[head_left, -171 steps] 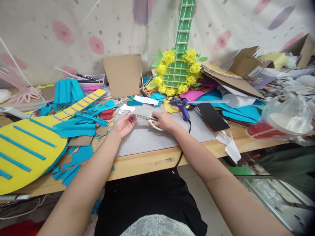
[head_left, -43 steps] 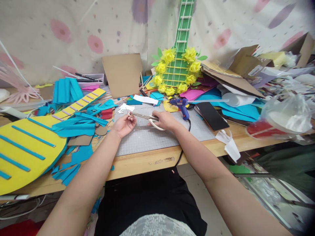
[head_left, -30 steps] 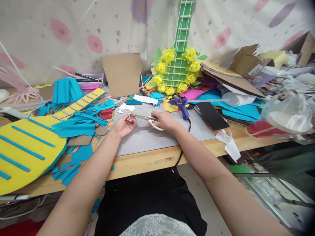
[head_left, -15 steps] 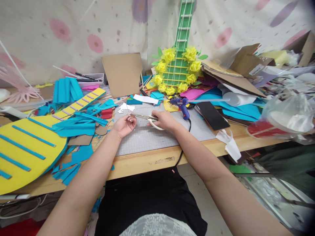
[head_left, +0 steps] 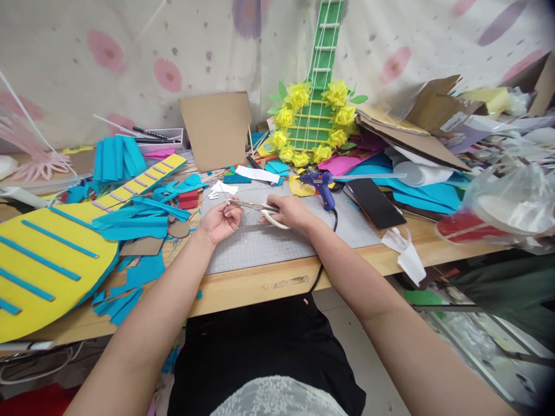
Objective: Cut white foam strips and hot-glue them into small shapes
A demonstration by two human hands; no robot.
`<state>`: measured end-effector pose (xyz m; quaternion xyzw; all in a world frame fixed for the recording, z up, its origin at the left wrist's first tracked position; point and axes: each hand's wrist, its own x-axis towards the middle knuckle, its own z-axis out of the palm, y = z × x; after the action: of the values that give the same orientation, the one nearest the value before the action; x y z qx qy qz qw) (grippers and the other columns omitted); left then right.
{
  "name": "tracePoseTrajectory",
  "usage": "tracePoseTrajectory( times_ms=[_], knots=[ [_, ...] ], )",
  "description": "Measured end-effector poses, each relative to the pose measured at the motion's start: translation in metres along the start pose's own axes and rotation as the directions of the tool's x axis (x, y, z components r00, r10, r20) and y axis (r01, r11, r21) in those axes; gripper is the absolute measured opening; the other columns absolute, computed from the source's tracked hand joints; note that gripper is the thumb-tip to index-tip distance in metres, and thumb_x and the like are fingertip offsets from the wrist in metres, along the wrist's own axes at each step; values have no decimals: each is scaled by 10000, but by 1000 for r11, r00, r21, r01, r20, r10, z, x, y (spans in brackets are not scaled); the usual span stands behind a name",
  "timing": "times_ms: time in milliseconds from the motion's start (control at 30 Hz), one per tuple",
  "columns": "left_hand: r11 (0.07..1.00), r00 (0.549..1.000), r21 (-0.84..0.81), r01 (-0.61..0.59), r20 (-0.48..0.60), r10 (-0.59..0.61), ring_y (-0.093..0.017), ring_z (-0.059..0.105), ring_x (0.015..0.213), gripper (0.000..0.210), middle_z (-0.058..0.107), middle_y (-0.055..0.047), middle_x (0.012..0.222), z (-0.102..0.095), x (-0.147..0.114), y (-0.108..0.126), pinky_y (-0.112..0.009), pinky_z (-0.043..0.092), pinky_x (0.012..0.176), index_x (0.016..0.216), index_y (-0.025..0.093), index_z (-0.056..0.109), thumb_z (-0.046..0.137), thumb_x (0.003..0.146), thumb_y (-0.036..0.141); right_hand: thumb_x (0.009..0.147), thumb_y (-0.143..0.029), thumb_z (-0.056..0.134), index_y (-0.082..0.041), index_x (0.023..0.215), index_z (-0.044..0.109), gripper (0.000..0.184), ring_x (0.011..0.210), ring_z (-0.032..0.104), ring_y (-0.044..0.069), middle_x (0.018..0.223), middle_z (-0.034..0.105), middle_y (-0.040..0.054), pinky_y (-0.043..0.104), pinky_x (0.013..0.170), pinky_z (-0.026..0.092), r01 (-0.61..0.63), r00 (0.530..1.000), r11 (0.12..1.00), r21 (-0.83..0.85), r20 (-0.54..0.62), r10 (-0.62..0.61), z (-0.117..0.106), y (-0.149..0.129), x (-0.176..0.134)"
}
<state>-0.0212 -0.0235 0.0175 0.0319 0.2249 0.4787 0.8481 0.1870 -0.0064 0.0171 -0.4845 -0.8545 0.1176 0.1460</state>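
Floral sheeting (head_left: 208, 34) backed a wooden table (head_left: 260, 289). Over its gridded cutting mat (head_left: 269, 251), cream-handled metal scissors (head_left: 252, 205) pointed to nine o'clock, gripped in the right hand (head_left: 291, 211); the left hand (head_left: 220, 222) pinched a tiny piece (head_left: 228, 201), hard to make out, by their tips. At one o'clock stood a green guitar (head_left: 311, 122) with ruffled yellow flowers (head_left: 298, 96), its neck cropped above.

Black garment (head_left: 260, 352): plain, dark fabric, worn on the lower body. White lace garment (head_left: 277, 398): curved edge, fine pale pattern, overlying the black garment at its near side. Left forearm (head_left: 143, 323), left of the black garment: bare. Right forearm (head_left: 368, 300), right of it: bare. Left hand (head_left: 219, 222) and right hand (head_left: 289, 211), beyond it: ungloved.
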Motion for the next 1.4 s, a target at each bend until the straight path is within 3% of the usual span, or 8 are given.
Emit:
tracePoseTrajectory(
  times_ms=[200,500,667,767,867,1000,1233,1400],
  knots=[
    [998,999,39,-47,-26,48,-21,356,423,188,315,53,510,0,-2,-1,-81,403,420,758,146,531,400,872,74,748,-490,577,-188,770,549,304,609,464,118,699,601,4,225,562,250,3,1000,998,67,19,-4,-2,-4,-1],
    [1000,999,-8,-6,32,6,-13,367,418,185,321,58,501,1,-2,-1,-63,409,440,749,136,523,400,876,79,751,-514,559,-187,726,529,329,571,414,106,643,555,-10,220,549,250,10,1000,997,73,-9,-9,1,-2,0],
    [999,999,13,-29,38,28,-9,372,417,204,311,67,493,2,-2,-1,-65,422,465,716,139,490,388,882,78,741,-563,556,-188,757,545,376,594,446,121,670,579,6,227,548,254,-75,996,996,46,-41,77,3,4,3],
    [988,994,108,-106,-19,109,-13,438,452,213,384,57,512,3,1,-2,-93,465,520,722,135,502,379,893,102,748,-579,540,-189,790,560,392,631,491,145,713,608,33,240,545,254,-169,983,986,1,-69,168,3,12,4],
    [932,964,294,-214,-87,250,-40,546,542,186,508,26,583,3,4,-4,-147,509,585,727,128,522,421,883,130,763,-577,522,-191,818,572,393,676,535,173,759,633,61,253,547,268,-260,963,965,-38,-85,256,4,18,4],
    [844,921,448,-295,-100,375,-70,610,627,55,588,10,665,2,6,-6,-185,521,627,764,128,545,539,818,117,761,-526,553,-182,893,580,369,743,569,203,837,648,88,267,586,333,-317,948,946,-67,-66,313,4,21,2],
    [725,840,569,-387,-106,532,-82,608,629,66,611,8,679,-4,12,-6,-215,520,618,781,142,560,606,753,103,725,-336,619,-128,970,620,322,953,544,217,1040,565,128,292,823,406,-178,984,982,-56,-12,178,-2,20,1],
    [595,776,675,-437,-52,629,-85,590,635,88,594,7,681,-5,13,-8,-201,508,591,761,138,605,662,694,137,713,-351,654,-142,1001,609,359,949,538,220,1048,549,120,313,797,422,-222,973,974,-38,-68,220,-9,15,2]
  ],
)
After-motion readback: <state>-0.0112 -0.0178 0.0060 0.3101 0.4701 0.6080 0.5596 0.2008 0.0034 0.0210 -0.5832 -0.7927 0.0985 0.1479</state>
